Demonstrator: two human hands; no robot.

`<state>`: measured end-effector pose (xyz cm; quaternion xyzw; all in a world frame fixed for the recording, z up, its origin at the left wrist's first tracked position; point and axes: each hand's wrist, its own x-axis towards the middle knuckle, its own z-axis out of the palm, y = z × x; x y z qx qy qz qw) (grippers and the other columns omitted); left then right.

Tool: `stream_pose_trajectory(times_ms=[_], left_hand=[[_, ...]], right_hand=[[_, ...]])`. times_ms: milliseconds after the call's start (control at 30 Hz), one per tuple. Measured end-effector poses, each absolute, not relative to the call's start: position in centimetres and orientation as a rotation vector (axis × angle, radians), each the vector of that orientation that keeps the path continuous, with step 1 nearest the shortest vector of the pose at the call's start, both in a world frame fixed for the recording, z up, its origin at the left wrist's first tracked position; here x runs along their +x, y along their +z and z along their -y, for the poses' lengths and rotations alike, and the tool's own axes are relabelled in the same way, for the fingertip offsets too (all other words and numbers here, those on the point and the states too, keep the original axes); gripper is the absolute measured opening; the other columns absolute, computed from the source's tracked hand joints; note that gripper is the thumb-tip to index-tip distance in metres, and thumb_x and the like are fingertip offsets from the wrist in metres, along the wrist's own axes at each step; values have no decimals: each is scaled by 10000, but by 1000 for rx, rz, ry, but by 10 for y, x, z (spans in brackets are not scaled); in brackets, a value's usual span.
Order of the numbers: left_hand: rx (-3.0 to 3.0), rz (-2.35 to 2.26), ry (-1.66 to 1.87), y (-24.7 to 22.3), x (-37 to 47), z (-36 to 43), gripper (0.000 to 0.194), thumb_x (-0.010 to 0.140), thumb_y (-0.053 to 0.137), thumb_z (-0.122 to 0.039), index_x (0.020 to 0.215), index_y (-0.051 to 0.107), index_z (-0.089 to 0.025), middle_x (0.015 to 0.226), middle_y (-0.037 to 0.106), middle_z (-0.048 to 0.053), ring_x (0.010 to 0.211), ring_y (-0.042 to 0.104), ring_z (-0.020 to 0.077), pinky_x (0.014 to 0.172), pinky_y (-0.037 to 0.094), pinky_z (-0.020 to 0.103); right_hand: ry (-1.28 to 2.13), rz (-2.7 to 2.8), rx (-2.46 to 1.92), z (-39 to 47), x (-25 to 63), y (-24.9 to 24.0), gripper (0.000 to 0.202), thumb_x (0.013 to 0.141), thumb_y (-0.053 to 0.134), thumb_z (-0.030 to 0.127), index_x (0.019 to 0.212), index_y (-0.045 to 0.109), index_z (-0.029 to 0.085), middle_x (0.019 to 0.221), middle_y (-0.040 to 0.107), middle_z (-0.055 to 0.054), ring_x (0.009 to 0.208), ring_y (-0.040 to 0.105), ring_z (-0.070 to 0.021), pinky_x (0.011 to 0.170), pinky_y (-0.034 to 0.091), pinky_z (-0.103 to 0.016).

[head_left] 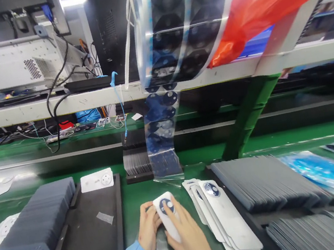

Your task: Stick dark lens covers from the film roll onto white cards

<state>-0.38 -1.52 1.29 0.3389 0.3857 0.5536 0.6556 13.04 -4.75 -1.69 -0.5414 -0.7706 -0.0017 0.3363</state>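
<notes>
A white phone back cover (pixel 170 226) with a dark round camera area near its top is held upright over the green bench. My left hand (pixel 148 226), in a light blue sleeve, pinches its upper left edge with curled fingers. Across its front lies my right hand (pixel 190 238), thumb at the left side and fingertips on the camera area, covering much of the cover. Just right of my hands is an overlapping stack of similar white back covers (pixel 232 220). Above hangs a clear film strip (pixel 162 142) with dark round-cornered stickers, coming down from a large roll (pixel 184 24).
Left stands a black tray (pixel 89 236) with a row of grey panels (pixel 40 218) and one white cover (pixel 97 180). At right, another black tray holds rows of grey panels (pixel 266 181), beside blue plastic wrap (pixel 325 171). A green post (pixel 248 115) supports the white shelf (pixel 95 98).
</notes>
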Motion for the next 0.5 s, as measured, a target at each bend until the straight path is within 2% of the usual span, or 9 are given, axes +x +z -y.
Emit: stream_pose_trajectory(times_ms=[100, 200, 267, 300, 400, 500], left_hand=[[730, -805, 1252, 14, -5, 15, 560, 769, 646, -480, 1160, 331, -230, 1356, 469, 99, 1166, 549, 222, 1019, 408, 370], [758, -839, 1232, 11, -6, 14, 604, 771, 623, -533, 1205, 323, -239, 1402, 415, 101, 1210, 514, 239, 1049, 381, 393], [786, -849, 1225, 8, -6, 14, 616, 766, 615, -554, 1210, 334, -234, 1408, 406, 110, 1209, 514, 244, 1044, 379, 397], [796, -853, 1227, 7, -5, 14, 629, 757, 617, -567, 1211, 340, -230, 1408, 403, 116, 1205, 518, 248, 1039, 380, 398], [814, -870, 1225, 3, -2, 14, 684, 717, 631, -608, 1202, 358, -210, 1395, 411, 137, 1186, 530, 257, 1024, 390, 400], [818, -884, 1229, 3, 2, 13, 616, 729, 613, -609, 1139, 422, -191, 1340, 470, 138, 1156, 548, 254, 1005, 406, 401]], right_hand=[[-290, 1824, -1539, 36, 174, -23, 621, 870, 430, 370, 1460, 274, 258, 1536, 112, -40, 1363, 291, -315, 1006, 449, -467], [-436, 1736, -1632, 24, 227, -35, 567, 914, 324, 407, 1407, 389, 134, 1497, 241, -98, 1364, 268, -352, 1013, 423, -509], [-538, 1713, -1663, 17, 251, -44, 557, 925, 262, 407, 1275, 544, 78, 1379, 425, -150, 1319, 316, -403, 994, 400, -558], [-566, 1692, -1670, 13, 256, -47, 582, 927, 245, 415, 1233, 574, 44, 1334, 461, -186, 1291, 346, -420, 975, 403, -567], [-559, 1687, -1578, 6, 241, -41, 604, 930, 256, 431, 1248, 545, 5, 1347, 441, -207, 1284, 366, -399, 994, 392, -546], [-404, 1763, -1390, 0, 189, -10, 550, 922, 331, 446, 1270, 529, 70, 1404, 394, -158, 1331, 333, -334, 1049, 367, -498]])
